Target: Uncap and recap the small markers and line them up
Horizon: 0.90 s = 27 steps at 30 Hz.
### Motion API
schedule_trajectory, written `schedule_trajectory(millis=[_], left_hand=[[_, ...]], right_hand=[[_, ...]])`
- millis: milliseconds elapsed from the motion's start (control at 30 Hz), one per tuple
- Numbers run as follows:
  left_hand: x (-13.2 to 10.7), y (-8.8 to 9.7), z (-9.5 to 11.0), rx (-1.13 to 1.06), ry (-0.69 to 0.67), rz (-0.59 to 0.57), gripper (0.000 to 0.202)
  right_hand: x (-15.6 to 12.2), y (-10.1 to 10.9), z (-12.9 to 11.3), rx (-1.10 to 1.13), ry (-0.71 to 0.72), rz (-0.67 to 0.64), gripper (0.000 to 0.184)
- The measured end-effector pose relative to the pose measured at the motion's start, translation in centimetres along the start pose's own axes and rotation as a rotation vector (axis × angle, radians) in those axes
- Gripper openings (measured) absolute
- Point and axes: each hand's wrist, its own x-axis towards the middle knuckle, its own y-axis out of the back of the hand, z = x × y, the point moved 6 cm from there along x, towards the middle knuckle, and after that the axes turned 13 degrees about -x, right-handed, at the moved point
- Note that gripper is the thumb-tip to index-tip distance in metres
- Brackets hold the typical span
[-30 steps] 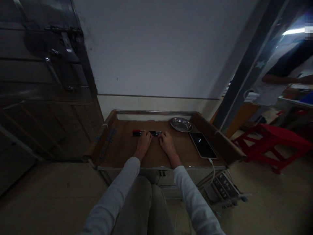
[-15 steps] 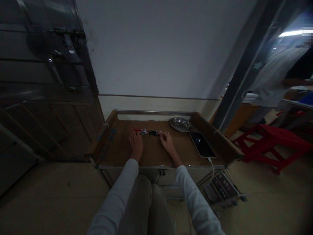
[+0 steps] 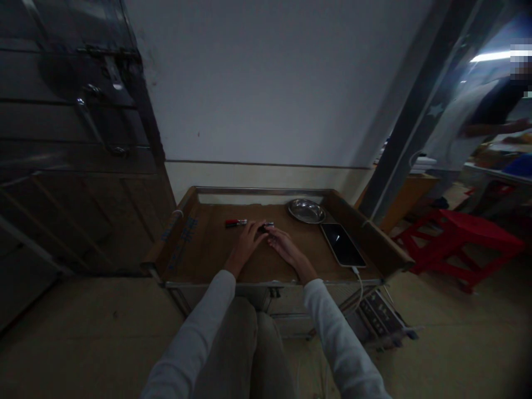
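Small black pieces with silver metal ends (image 3: 269, 224) lie near the middle of the brown tray top (image 3: 208, 255). My left hand (image 3: 246, 244) reaches over their left side, its fingers bent and its fingertips at the black part. My right hand (image 3: 286, 246) comes from the right, its fingers bent together at the near side of the same pieces. Both hands' fingertips nearly meet there and partly hide what they grip. Left of my left hand, red pieces with silver ends (image 3: 236, 223) lie on the tray, touched by neither hand.
A round steel dish (image 3: 306, 211) sits at the back right. In front of it lies a phone (image 3: 343, 245) with a white cable (image 3: 361, 285). Raised sides bound the tray. A red stool (image 3: 465, 238) and another person (image 3: 461, 122) are to the right, a metal door (image 3: 70, 127) left.
My left hand has left the red pieces and moved right to the black pieces. My right hand has shifted slightly, now lower against them, its fingers near the left fingertips.
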Motion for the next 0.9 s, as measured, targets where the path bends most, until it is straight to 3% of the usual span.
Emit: schedule_trajectory(millis=[133,233,500,633,700,767,900], left_hand=[[-0.1,0.1,0.5,-0.039,-0.033,-0.002,0.034],[0.0,0.2,0.4,-0.06,0.005,-0.006,0.029],[-0.5,3.2,-1.3,-0.172,0.203,0.32,0.026],[-0.9,3.8,-2.5,-0.235,0.258,0.439,0.025],[-0.8,3.3,-2.8,-0.253,0.241,0.388,0.021],[-0.6,2.3,-3.1,-0.249,0.231,0.266,0.015],[-0.6,0.5,-3.9,-0.146,0.283,0.048,0.007]], right_hand=[[-0.2,-1.2,0.4,0.04,-0.08,-0.13,0.022],[-0.2,-1.2,0.1,-0.001,-0.046,-0.132,0.018],[-0.1,0.4,-1.2,-0.044,0.108,0.072,0.024],[0.2,1.5,-1.1,-0.018,0.15,0.193,0.032],[0.2,2.2,-1.2,-0.025,0.196,0.281,0.034],[0.1,2.6,-1.5,-0.116,0.253,0.347,0.035],[-0.5,2.3,-2.8,-0.493,0.396,0.421,0.027]])
